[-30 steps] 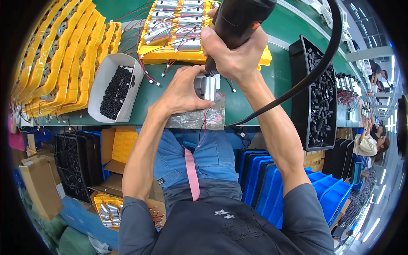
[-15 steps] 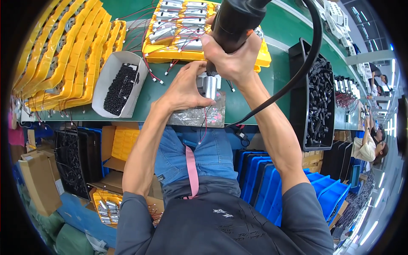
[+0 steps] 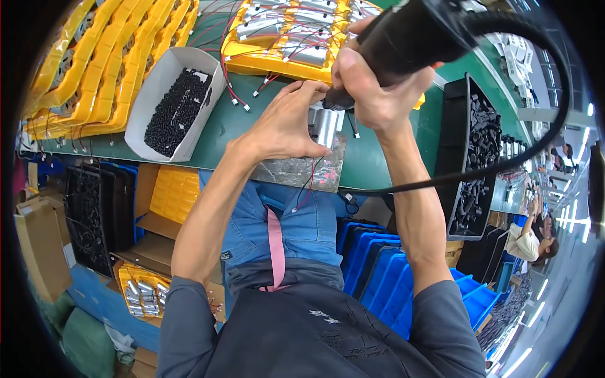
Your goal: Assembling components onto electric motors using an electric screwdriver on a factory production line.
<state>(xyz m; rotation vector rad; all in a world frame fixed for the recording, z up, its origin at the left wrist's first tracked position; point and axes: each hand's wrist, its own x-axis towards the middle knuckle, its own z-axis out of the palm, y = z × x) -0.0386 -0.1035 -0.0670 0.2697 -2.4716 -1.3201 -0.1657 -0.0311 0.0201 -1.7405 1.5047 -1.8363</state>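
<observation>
My left hand (image 3: 283, 125) curls around a silver cylindrical motor (image 3: 327, 129), thumb at its near end and fingers at its far end. Red and black wires trail from the motor toward my lap. Beneath it lies a flat block with a scuffed, shiny surface (image 3: 287, 174) at the bench edge. My right hand (image 3: 382, 97) is wrapped around a thick black power screwdriver (image 3: 409, 44), which leans to the right. Its narrow end points at the motor's far end; whether the tip touches is hidden by my fingers.
A yellow tray (image 3: 252, 65) of wired motors lies beyond my hands. Stacked yellow trays (image 3: 94, 75) and a white box (image 3: 137, 133) of small black parts stand left. At right is a black bin (image 3: 452, 126), under the tool's looping cable (image 3: 479, 170). Blue crates (image 3: 384, 271) stand below.
The screwdriver has tipped from nearly upright to a lean toward the right, and its cable has swung outward. My left hand keeps its hold on the motor. The whole view has shifted slightly.
</observation>
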